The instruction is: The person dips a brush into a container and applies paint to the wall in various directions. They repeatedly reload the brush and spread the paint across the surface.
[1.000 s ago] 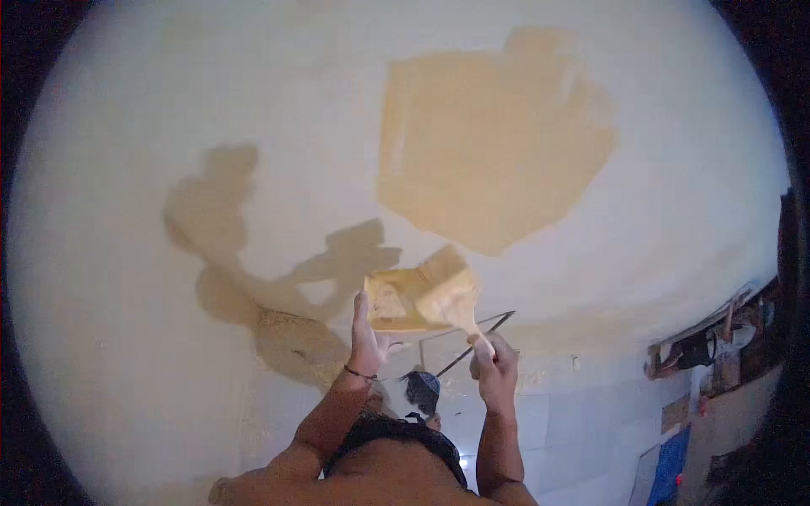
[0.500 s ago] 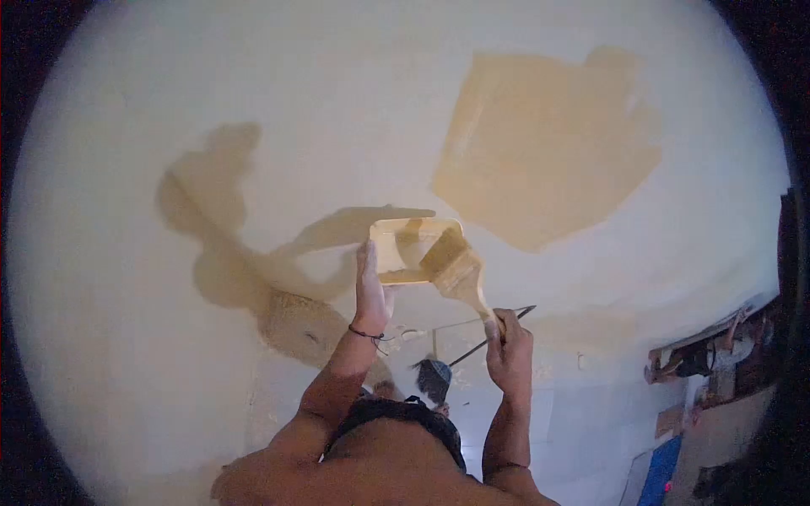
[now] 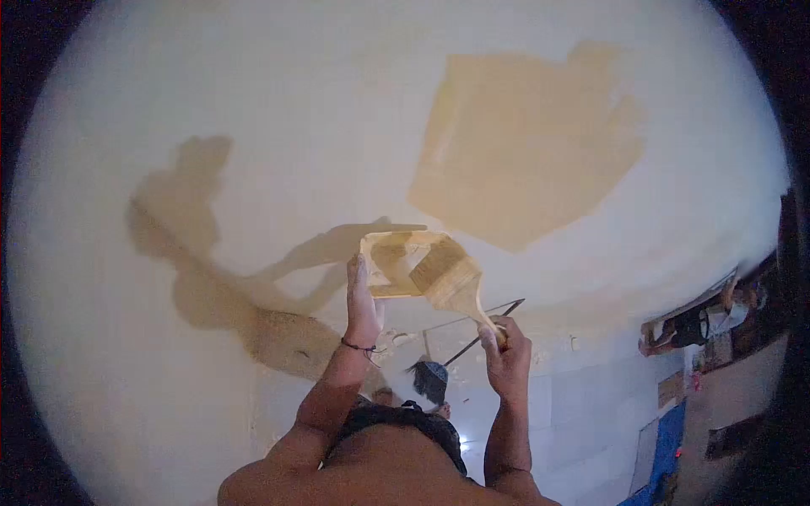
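My left hand (image 3: 363, 297) grips the left side of a shallow yellowish rectangular tray (image 3: 386, 277), which has darker paint smears inside. A dark cord circles that wrist. My right hand (image 3: 508, 361) is closed around the handle of a wide paintbrush (image 3: 456, 288), thumb along the handle. The brush's ochre-coated bristles lie over the tray's right part and hide it. Behind both hands rises a pale wall (image 3: 295, 110), where an angular ochre paint patch (image 3: 527, 152) shows at upper right.
A broom (image 3: 431, 381) with dark bristles and a long handle lies below, between my arms, over the pale tiled floor (image 3: 574, 413). My shadow falls on the wall at left. Along the right edge are cluttered dark items (image 3: 704, 325) and a blue object (image 3: 669, 443).
The view has shifted, so the paint patch and my shadow sit further left. The tray and brush appear slightly lower and to the left, with the bristles still over the tray.
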Demonstrator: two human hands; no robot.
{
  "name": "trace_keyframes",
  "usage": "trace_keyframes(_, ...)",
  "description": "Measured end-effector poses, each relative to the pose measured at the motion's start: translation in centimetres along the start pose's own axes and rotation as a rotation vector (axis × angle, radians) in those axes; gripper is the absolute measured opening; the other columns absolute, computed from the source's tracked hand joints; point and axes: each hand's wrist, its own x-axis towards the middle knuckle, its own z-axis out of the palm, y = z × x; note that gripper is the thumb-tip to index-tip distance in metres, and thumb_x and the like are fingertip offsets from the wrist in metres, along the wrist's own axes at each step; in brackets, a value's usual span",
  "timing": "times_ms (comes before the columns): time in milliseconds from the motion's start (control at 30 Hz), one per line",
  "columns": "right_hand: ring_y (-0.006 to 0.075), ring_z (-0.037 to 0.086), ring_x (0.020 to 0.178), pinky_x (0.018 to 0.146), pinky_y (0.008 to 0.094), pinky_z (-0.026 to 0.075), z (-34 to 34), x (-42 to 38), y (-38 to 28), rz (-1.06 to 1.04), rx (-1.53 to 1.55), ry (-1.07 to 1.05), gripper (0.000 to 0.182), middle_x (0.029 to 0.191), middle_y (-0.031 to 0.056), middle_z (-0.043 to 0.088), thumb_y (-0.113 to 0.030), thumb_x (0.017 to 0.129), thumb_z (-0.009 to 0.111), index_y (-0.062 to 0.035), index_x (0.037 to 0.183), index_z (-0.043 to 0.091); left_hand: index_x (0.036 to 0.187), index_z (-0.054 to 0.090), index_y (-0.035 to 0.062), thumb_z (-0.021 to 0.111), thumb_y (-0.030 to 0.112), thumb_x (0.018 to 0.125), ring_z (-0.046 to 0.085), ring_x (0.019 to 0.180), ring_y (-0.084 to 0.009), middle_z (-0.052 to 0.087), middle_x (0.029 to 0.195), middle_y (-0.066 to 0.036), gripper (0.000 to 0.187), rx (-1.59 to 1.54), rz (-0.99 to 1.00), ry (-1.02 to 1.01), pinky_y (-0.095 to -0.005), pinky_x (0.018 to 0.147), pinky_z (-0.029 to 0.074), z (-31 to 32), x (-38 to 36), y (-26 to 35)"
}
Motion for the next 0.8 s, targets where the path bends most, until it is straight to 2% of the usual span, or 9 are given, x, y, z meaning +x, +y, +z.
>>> trace_keyframes(100,0.0067,0.051,0.069,0.059,0.0254,0.044,0.2,0.5,-0.7,-0.012,0.122,0.135,0.024,0.08,0.0012,0.064,-0.011,0.096,0.065,0.0025,0.115,0.067,0.136,0.048,0.0199,0.049,0.042,0.105,0.051,0.125,-0.0199,0.054,0.133,-0.003,0.038,0.113,0.038,-0.009,-0.044,0.098,0.048,-0.5,0.2,-0.2)
trace_keyframes(167,0.0053,0.05,0.069,0.06,0.0222,0.043,-0.5,2.1,-2.0,-0.1,0.076,0.186,0.032,0.082,0.0012,0.063,-0.012,0.097,0.062,0.0021,0.125,0.065,0.137,0.046,0.0207,0.048,0.043,0.105,0.052,0.124,-0.0199,0.054,0.133,-0.003,0.039,0.094,-0.012,0.013,-0.045,0.097,0.048,0.1,0.2,-0.1)
trace_keyframes(233,0.0072,0.06,0.071,0.063,0.0251,0.049,-0.7,3.5,-4.5,-0.261,0.02,0.336,0.035,0.093,0.012,0.073,-0.013,0.095,0.066,0.0024,0.126,0.064,0.138,0.045,0.0215,0.048,0.044,0.105,0.052,0.124,-0.02,0.053,0.134,-0.002,0.04,0.072,-0.067,0.031,-0.046,0.097,0.048,0.9,-0.3,0.4)
trace_keyframes(300,0.0101,0.065,0.072,0.064,0.0279,0.052,0.1,5.7,-5.8,-0.332,0.032,0.423,0.035,0.101,0.0171,0.074,-0.012,0.097,0.064,0.0028,0.128,0.063,0.14,0.043,0.0222,0.047,0.044,0.105,0.052,0.123,-0.0203,0.052,0.135,-0.002,0.042,0.037,-0.057,-0.011,-0.0461,0.095,0.049,1.3,-0.3,0.4)
trace_keyframes(367,0.015,0.069,0.072,0.064,0.0298,0.054,1.0,8.6,-8.7,-0.596,-0.1,0.605,0.035,0.102,0.0201,0.074,-0.01,0.097,0.063,0.0021,0.13,0.062,0.14,0.043,0.0219,0.047,0.045,0.105,0.052,0.123,-0.0207,0.052,0.135,-0.002,0.042,0.045,-0.067,-0.006,-0.0464,0.095,0.049,0.3,0.2,-0.4)
trace_keyframes(500,0.0217,0.072,0.073,0.063,0.0318,0.055,1.9,11.3,-10.9,-0.635,-0.162,0.618,0.037,0.098,0.0198,0.073,-0.008,0.097,0.063,-0.0022,0.134,0.06,0.141,0.043,0.0215,0.047,0.045,0.105,0.053,0.124,-0.0217,0.052,0.135,-0.003,0.043,0.016,-0.083,0.0,-0.0481,0.093,0.05,-0.1,0.5,-0.5)
trace_keyframes(600,0.0292,0.072,0.072,0.061,0.0379,0.055,2.3,12.7,-10.6,-0.548,-0.261,0.563,0.044,0.09,0.0204,0.071,-0.009,0.096,0.064,-0.0094,0.139,0.056,0.14,0.042,0.0212,0.048,0.046,0.104,0.053,0.124,-0.0222,0.052,0.135,-0.004,0.044,0.019,-0.034,-0.045,-0.0496,0.094,0.05,0.2,0.3,-0.4)
trace_keyframes(700,0.0305,0.072,0.073,0.061,0.0396,0.055,2.8,12.7,-9.4,-0.654,-0.267,0.602,0.043,0.09,0.0208,0.071,-0.01,0.097,0.063,-0.0087,0.14,0.056,0.139,0.042,0.0206,0.049,0.046,0.104,0.053,0.124,-0.0226,0.052,0.135,-0.004,0.044,-0.047,-0.052,-0.017,-0.0509,0.093,0.05,1.0,0.0,-0.2)
trace_keyframes(800,0.032,0.073,0.075,0.062,0.0403,0.056,4.2,10.2,-6.9,-0.577,-0.292,0.512,0.04,0.091,0.0212,0.071,-0.01,0.097,0.063,-0.0065,0.137,0.058,0.138,0.042,0.022,0.049,0.046,0.104,0.053,0.124,-0.0229,0.052,0.135,-0.004,0.042,-0.026,-0.089,0.004,-0.0515,0.093,0.05,0.4,0.0,-0.8)
